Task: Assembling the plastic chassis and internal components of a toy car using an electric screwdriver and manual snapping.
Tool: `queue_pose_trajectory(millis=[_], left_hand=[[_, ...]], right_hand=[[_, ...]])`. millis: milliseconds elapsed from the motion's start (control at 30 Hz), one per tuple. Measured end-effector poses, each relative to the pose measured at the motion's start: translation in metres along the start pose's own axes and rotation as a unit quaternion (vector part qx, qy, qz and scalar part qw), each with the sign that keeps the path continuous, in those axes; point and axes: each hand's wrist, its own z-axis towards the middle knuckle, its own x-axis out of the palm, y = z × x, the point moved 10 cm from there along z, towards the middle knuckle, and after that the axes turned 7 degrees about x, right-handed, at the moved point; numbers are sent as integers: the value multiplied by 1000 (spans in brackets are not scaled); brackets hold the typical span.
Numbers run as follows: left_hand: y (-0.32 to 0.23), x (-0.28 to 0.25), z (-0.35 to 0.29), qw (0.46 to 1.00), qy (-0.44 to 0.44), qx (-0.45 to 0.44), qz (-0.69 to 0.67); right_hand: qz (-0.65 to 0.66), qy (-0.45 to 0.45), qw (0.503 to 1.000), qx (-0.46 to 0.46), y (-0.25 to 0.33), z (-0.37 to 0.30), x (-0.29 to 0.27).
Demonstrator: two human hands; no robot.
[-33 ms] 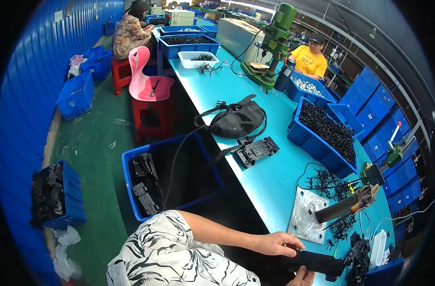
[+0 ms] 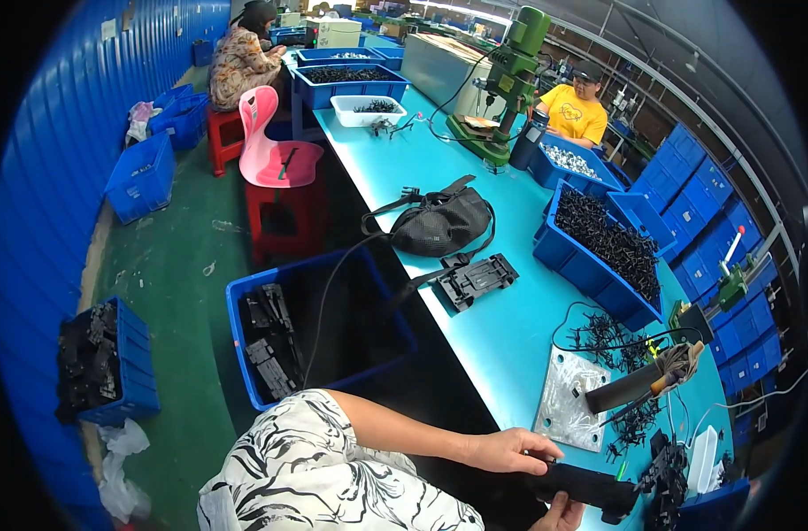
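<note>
One black moulded part (image 2: 592, 489) held over table (image 2: 528, 327), left hand (image 2: 507, 451) pinching left end, right hand (image 2: 559, 516) pinching lower edge; probably light, stiff, slightly slick, best gripped by long sides

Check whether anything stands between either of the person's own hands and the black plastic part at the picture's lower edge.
Nothing visible does: the left hand is on the left end of the black plastic part, and the right hand holds its near edge. The silvery plate lies beyond them.
</note>
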Motion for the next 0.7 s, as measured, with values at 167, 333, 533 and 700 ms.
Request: queue_pose_trajectory(millis=[167, 333, 533, 700], left_hand=[[12, -34, -24, 988, -104, -112, -10], [10, -44, -38, 970, -136, -156, -126], [-13, -43, -44, 915, -147, -112, -358], [9, -68, -56, 904, -307, -137, -265]], right_hand=[[-164, -40, 970, -175, 55, -10, 18], [-55, 11, 963, -264, 56, 1, 42], [-74, 93, 961, -248, 73, -7, 76], [-107, 153, 943, -276, 87, -13, 106]])
